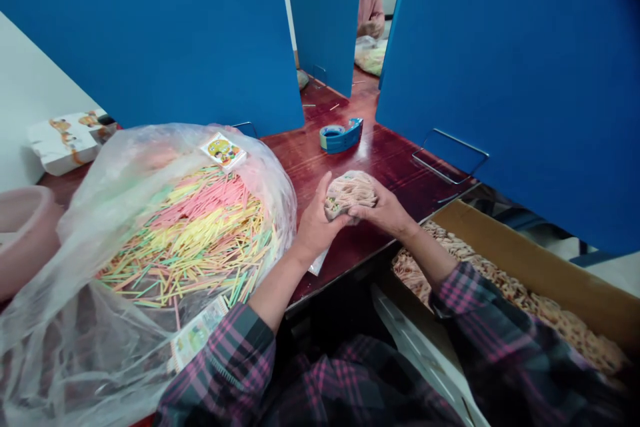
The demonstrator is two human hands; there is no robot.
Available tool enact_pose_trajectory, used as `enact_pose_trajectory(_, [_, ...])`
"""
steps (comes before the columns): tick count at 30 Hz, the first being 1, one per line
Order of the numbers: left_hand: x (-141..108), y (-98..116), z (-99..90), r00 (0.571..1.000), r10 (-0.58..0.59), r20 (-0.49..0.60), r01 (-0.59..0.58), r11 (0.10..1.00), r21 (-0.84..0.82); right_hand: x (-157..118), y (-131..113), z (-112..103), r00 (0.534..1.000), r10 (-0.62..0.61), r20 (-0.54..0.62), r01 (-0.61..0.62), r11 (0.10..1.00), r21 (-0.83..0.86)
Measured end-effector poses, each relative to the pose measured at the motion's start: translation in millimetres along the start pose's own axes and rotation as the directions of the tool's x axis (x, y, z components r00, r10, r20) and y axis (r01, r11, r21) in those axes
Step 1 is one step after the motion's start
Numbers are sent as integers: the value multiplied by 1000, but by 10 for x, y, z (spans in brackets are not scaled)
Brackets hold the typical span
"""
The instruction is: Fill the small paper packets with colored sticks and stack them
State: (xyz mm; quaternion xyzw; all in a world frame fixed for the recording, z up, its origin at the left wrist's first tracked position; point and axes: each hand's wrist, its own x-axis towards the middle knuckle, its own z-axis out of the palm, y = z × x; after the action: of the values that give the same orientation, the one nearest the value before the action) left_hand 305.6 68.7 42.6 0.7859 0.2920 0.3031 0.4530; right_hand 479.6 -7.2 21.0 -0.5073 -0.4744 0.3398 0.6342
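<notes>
My left hand (320,223) and my right hand (390,211) are closed around a round bundle of pale sticks (351,192), one from each side, above the table. The bundle looks beige, with small specks of green and yellow at its lower left; I cannot make out what binds it. Left of my left hand, a large clear plastic bag (273,177) lies open, full of loose thin sticks (200,233) in pink, yellow, green and orange. A small printed packet (224,151) rests on the bag. Beneath my left wrist, a flat whitish piece (318,263) lies partly hidden.
A blue tape dispenser (341,136) stands on the dark red table (295,153). Blue partitions (500,80) rise behind. At lower right, a cardboard box (480,233) holds many pale bundles. A pink basin (25,240) and a white box (67,140) are left. Another person (371,3) sits beyond.
</notes>
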Motion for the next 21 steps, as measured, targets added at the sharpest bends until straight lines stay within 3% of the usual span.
enact_pose_trajectory(3, [33, -190, 39, 976, -147, 159, 145, 989, 24, 6, 148, -78, 995, 95, -11, -96, 994, -50])
enact_pose_trajectory(5, [47, -306, 80, 969, -148, 197, 140, 989, 53, -38, 237, -75, 993, 106, -53, -109, 992, -65])
enact_pose_trajectory(9, [97, -344, 158, 984, -80, 157, 73, 996, 48, -83, 282, 108, 990, 67, -121, -68, 998, -2])
enact_pose_trajectory(13, [149, -316, 184, 999, -7, 39, 9, 999, -42, -14, 247, 316, 979, -8, -202, 10, 1000, 10])
enact_pose_trajectory(16, [161, -375, 158, 997, -78, 25, 81, 992, -101, 15, 213, 303, 995, 8, -97, -8, 1000, 0])
enact_pose_trajectory(19, [162, -455, 116, 989, -142, 49, 148, 975, -166, -24, 181, 153, 997, 75, 33, -76, 996, 46])
enact_pose_trajectory(21, [164, -494, 95, 987, -135, 83, 149, 966, -211, -71, 179, 45, 990, 131, 46, -135, 986, 100])
